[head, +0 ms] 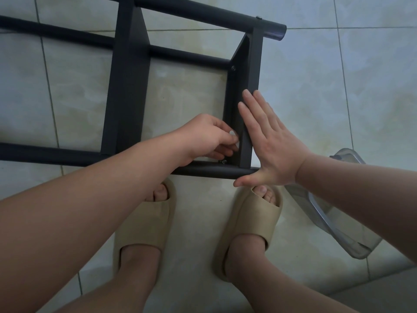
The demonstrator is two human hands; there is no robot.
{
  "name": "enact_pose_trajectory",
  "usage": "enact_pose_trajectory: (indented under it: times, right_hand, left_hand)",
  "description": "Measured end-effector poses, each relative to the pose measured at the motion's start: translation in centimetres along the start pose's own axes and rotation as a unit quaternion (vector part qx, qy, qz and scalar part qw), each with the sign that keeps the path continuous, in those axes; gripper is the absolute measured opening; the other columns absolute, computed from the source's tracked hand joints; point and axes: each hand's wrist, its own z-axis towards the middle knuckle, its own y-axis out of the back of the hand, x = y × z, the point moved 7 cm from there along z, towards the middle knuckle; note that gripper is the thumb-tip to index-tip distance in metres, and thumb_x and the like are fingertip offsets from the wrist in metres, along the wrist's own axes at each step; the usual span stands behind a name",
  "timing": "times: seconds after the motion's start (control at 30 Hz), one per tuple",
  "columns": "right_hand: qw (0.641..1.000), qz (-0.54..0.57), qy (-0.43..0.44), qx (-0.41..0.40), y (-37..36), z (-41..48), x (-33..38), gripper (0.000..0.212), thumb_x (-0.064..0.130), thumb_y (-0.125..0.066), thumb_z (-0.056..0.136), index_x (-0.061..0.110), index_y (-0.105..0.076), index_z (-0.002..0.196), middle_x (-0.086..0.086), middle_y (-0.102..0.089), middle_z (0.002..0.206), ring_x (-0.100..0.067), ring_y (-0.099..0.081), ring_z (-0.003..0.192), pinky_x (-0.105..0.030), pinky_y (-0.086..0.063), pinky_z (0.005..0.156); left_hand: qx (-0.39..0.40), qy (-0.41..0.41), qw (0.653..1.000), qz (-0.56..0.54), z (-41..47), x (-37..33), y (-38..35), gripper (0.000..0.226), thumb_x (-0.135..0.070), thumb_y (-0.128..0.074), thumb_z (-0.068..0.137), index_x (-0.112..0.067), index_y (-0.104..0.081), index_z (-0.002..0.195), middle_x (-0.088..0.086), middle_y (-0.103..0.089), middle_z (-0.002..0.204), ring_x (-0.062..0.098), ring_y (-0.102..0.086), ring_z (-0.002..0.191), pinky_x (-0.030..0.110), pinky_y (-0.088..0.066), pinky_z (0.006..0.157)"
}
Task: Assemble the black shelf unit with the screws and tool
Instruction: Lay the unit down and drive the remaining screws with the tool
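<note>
Shelf partly built, with work going on at one corner.
Head view: the black shelf lies on the floor with one screw already in. The left hand curls its fingers at the end board's near corner — I cannot tell what they hold — while the right hand, flat and open, pushes the board.

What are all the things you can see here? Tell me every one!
Shelf frame: one, black, lying on the floor.
Screws: three showing, dark metal, at the frame's right end.
Plastic container: one, clear, on the floor at right.
Floor: pale tiles.
Slippers: two, beige, on the feet.
Left hand: fingers curled at the end panel; anything held is hidden.
Right hand: flat, pressing the end panel's outer side.
</note>
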Motion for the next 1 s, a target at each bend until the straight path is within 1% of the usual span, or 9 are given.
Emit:
enact_pose_trajectory:
  times: [0.07,0.13,0.3,0.53,0.8,1.0]
  right_hand:
    - [1.0,-0.001,-0.001,0.002,0.0,0.0,-0.1,0.137,0.097,-0.039,0.073,-0.003,-0.004,0.159,-0.022,0.004,0.167,-0.037,0.009,0.155,-0.056,-0.011,0.125]
    - [1.0,-0.002,-0.002,0.005,0.0,0.0,-0.1,0.137,0.096,-0.04,0.073,-0.003,-0.004,0.159,-0.021,0.005,0.168,-0.036,0.01,0.155,-0.056,-0.01,0.125]
    - [1.0,-0.002,-0.003,0.005,-0.1,0.0,0.0,0.137,0.096,-0.039,0.072,-0.003,-0.004,0.159,-0.021,0.004,0.168,-0.036,0.01,0.155,-0.055,-0.009,0.126]
    - [1.0,-0.001,-0.001,0.003,0.0,0.0,0.0,0.136,0.097,-0.038,0.073,-0.003,-0.003,0.159,-0.021,0.004,0.167,-0.036,0.009,0.155,-0.056,-0.01,0.126]
    - [1.0,0.003,-0.002,0.001,0.0,0.0,0.0,0.136,0.096,-0.039,0.073,-0.003,-0.004,0.159,-0.022,0.003,0.167,-0.037,0.008,0.155,-0.058,-0.012,0.124]
    - [1.0,0.009,-0.003,0.001,0.0,0.0,0.1,0.137,0.096,-0.041,0.072,-0.003,-0.005,0.159,-0.022,0.003,0.167,-0.038,0.008,0.155,-0.059,-0.013,0.124]
  left_hand:
    - [0.0,0.012,0.999,-0.031,0.0,0.1,0.2,0.005,-0.018,-0.068,0.095,-0.014,-0.066,0.091,0.002,-0.076,0.078,0.014,-0.074,0.075,0.026,-0.056,0.066]
    - [0.004,0.024,0.999,-0.048,0.0,0.3,0.2,0.007,-0.019,-0.069,0.094,-0.012,-0.066,0.093,0.004,-0.076,0.079,0.015,-0.074,0.075,0.028,-0.057,0.068]
    - [0.023,0.048,0.997,-0.052,0.0,0.7,-0.1,0.011,-0.019,-0.067,0.095,-0.01,-0.066,0.089,0.007,-0.076,0.08,0.018,-0.074,0.076,0.033,-0.06,0.074]
    - [0.025,0.054,0.998,-0.035,-0.1,0.6,-0.2,0.014,-0.017,-0.062,0.099,-0.009,-0.063,0.087,0.007,-0.076,0.079,0.016,-0.073,0.074,0.03,-0.059,0.071]
    - [0.035,0.046,0.998,0.004,-0.7,0.2,-0.1,0.016,-0.015,-0.055,0.102,-0.009,-0.062,0.09,0.002,-0.075,0.074,0.013,-0.069,0.07,0.025,-0.059,0.071]
    - [0.048,0.04,0.998,0.028,-1.0,0.1,0.1,0.016,-0.013,-0.053,0.103,-0.01,-0.062,0.09,0.001,-0.075,0.075,0.013,-0.069,0.073,0.026,-0.058,0.072]
